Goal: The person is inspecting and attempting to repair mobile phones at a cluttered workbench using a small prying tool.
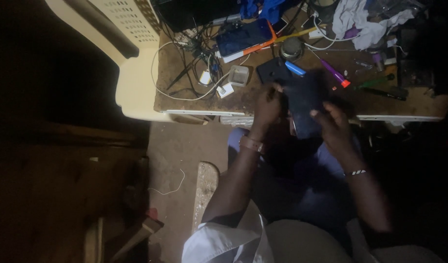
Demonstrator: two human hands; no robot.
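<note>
A dim room is surrounding a cluttered wooden worktop [185,97] strewn with cables. Both hands are holding a dark flat phone [304,104] just above its near edge, long axis running away from the person. The left hand [267,104] is clamped on its left edge, the right hand [333,124] is gripping its lower right corner.

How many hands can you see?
2. The left hand grips the left edge of a dark flat phone; the right hand holds its right lower side.
</note>
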